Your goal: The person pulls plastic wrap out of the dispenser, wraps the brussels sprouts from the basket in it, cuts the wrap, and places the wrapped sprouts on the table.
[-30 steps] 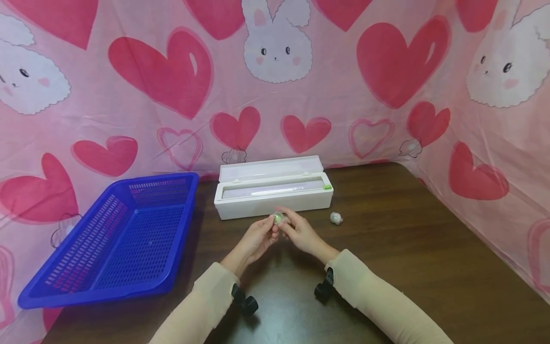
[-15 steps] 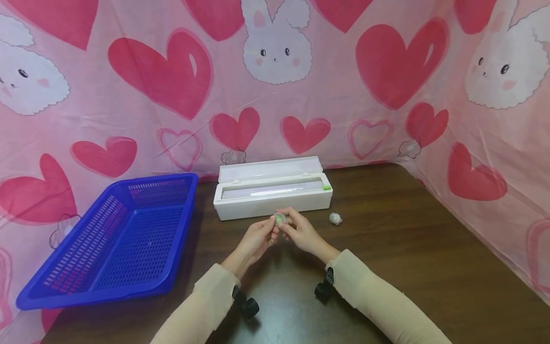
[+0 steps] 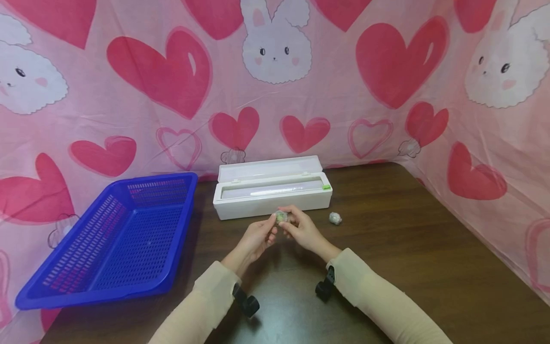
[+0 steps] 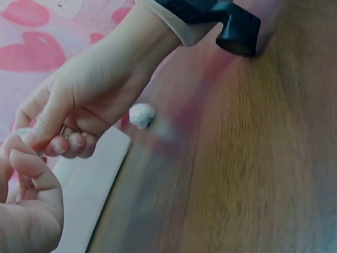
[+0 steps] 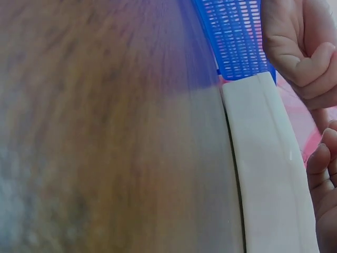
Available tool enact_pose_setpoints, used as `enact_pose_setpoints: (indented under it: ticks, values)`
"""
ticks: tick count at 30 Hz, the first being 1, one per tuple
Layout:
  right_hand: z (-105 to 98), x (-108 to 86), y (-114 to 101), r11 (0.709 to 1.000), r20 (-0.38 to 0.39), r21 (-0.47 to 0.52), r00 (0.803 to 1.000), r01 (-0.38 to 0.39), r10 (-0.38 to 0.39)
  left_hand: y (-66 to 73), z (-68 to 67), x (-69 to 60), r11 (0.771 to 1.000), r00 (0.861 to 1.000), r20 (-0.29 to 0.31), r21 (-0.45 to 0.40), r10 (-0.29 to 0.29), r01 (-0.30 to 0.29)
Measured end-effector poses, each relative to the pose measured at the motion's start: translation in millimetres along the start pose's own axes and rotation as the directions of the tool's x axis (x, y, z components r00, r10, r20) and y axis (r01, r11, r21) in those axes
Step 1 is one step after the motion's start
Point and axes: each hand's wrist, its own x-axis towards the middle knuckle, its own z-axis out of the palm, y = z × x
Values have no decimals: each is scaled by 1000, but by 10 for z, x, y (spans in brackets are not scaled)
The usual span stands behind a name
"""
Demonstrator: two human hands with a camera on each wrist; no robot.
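In the head view a small round greenish thing in clear film [image 3: 281,217] is pinched between both hands, just in front of the white box. My left hand [image 3: 258,236] grips its left side with thumb and fingertips. From the right, my right hand [image 3: 302,231] pinches it with thumb and fingers. The left wrist view shows only a sliver of the wrapped thing [image 4: 22,131] between the fingers; in the right wrist view it is hidden. A second small film-wrapped ball [image 3: 335,218] lies on the table to the right of the hands.
Behind the hands stands a long white cling film dispenser [image 3: 272,205], its lid [image 3: 270,169] raised and a green slider [image 3: 326,187] at its right end. A blue plastic basket [image 3: 182,239] is at the left. Pink printed cloth [image 3: 343,86] encloses the brown table [image 3: 386,248].
Both hands stay almost in place, shifting very slightly right. The wrapped thing turns a little between the fingertips, and the right fingers shift on it. The second ball and the dispenser stay put.
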Motion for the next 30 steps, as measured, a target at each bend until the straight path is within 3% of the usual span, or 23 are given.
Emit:
enact_pose_setpoints:
  ticks: [6, 10, 16, 23, 30]
  values:
    - [6, -8, -15, 1000, 7, 19, 1000, -20, 20, 9, 1, -9, 995, 999, -2, -87, -46, 45]
    - [7, -12, -9, 999, 17, 34, 999, -28, 28, 6, -7, -14, 993, 998, 4, -98, -58, 58]
    - [-17, -7, -3, 999, 47, 20, 998, -46, 45, -15, -54, 0, 999, 999, 12, -5, -44, 44]
    - [-70, -3, -40, 994, 9, -107, 1000, -14, 15, -6, -93, 12, 995, 999, 41, 100, -5, 1]
    - [-132, 15, -69, 993, -1, -107, 999, -49, 49, 12, -126, 20, 979, 996, 46, 187, 72, -79]
